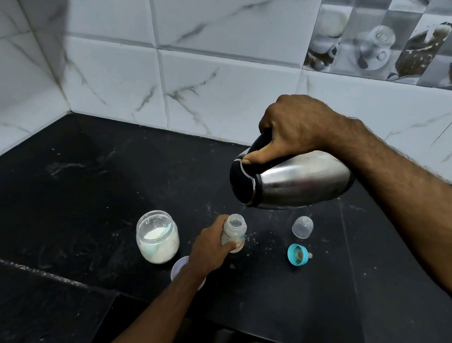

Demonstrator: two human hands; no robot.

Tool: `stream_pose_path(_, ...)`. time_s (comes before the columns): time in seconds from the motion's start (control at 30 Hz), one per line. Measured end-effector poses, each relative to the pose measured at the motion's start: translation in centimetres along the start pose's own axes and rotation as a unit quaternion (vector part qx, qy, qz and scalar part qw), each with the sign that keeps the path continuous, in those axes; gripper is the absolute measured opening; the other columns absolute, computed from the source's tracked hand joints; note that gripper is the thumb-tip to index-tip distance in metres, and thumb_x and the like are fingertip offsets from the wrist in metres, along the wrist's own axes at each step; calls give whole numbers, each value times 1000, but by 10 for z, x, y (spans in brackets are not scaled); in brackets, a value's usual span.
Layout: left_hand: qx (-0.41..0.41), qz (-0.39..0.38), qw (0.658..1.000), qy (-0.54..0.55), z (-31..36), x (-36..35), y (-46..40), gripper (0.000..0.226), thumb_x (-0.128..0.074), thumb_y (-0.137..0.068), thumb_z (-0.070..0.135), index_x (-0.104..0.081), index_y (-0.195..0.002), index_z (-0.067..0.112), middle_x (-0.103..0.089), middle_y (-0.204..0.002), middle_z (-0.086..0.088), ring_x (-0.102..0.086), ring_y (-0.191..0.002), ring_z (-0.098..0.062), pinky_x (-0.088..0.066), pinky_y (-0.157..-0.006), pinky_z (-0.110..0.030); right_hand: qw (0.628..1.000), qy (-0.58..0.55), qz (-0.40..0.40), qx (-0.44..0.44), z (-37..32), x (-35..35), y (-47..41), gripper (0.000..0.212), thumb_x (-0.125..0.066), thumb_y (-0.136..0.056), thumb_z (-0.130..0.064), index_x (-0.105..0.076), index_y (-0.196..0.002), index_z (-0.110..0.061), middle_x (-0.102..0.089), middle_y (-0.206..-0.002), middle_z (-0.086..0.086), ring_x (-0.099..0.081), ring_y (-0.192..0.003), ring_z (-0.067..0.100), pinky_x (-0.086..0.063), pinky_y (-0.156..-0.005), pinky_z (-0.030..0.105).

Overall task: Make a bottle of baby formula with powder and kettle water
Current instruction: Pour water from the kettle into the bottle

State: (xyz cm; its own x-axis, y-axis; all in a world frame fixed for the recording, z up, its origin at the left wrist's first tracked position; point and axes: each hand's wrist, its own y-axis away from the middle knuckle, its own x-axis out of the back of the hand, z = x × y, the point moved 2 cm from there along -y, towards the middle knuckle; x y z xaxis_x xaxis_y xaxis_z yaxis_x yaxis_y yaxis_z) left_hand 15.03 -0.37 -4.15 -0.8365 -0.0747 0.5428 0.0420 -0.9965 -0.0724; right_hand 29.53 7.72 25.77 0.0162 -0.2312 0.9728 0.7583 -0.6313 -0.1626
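The black stone desk (103, 184) is carrying everything in use, set into a corner of white marbled wall tiles (201, 83). The steel kettle (297, 180) is being held above the desk, tipped far over so its long axis is lying nearly level, lid and spout end pointing left and down. The right hand (295, 128) is gripping the kettle's black handle, fingers wrapped round it and thumb pressing near the lid. An open jar of white powder (157, 237) is standing left of the work, with a pale scoop partly buried inside, and its lid (178, 268) is lying just beside it, partly hidden by the forearm. The left hand (210, 250) is curling round the lower part of the small baby bottle (234, 232), holding it upright on the desk. The bottle's open mouth is sitting directly beneath the kettle's spout, with a thin stream appearing to fall between them; that vertical alignment is what the pour depends on. The clear cap (302, 227) and the blue teat ring (297, 255) are lying apart to the right, not yet fitted.
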Motion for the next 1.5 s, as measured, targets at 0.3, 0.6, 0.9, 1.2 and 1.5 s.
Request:
stream_pose_path(0.3, 2, 0, 1000, 3, -1, 0, 1, 51, -70, -74, 36, -52, -122, 35, -65, -109, 19, -63, -103, -6, -52, -92, -38, 1000, 3, -1, -5, -3, 1, 0, 72, -62, -69, -80, -53, -53, -10, -43, -44, 3, -41, -47, 19, -26, -46, 24)
stream_pose_path(0.6, 1, -4, 1000, 7, -1, 0, 1, 53, -70, -74, 37, -51, -124, 35, -65, -112, 18, -63, -106, -7, -52, -93, -39, 1000, 10, -9, -3, -3, 3, 1, 71, -61, -69, -80, -53, -53, -12, -45, -46, 3, -43, -48, 18, -26, -46, 24)
stream_pose_path(0.9, 5, -9, 1000, 10, 0, 0, 0, 55, -68, -73, 40, -51, -125, 31, -65, -114, 16, -63, -107, -9, -52, -94, -41, 1000, 11, -11, -1, -3, 3, 1, 71, -61, -69, -80, -52, -52, -12, -46, -46, 2, -45, -48, 18, -27, -47, 24)
stream_pose_path(1.2, 8, -10, 1000, 6, 0, 0, 0, 56, -68, -73, 38, -51, -126, 31, -63, -114, 16, -62, -108, -10, -51, -95, -42, 1000, 15, -9, 1, -3, 2, 2, 72, -60, -70, -80, -52, -52, -11, -45, -45, 2, -42, -47, 16, -27, -46, 25)
stream_pose_path(1.5, 18, -10, 1000, 7, -2, -1, 0, 55, -72, -74, 36, -50, -124, 36, -66, -116, 14, -63, -108, -10, -51, -95, -44, 1000, 12, -8, 3, -4, 1, 2, 72, -61, -69, -79, -47, -50, -11, -42, -44, 3, -39, -47, 20, -25, -46, 25)
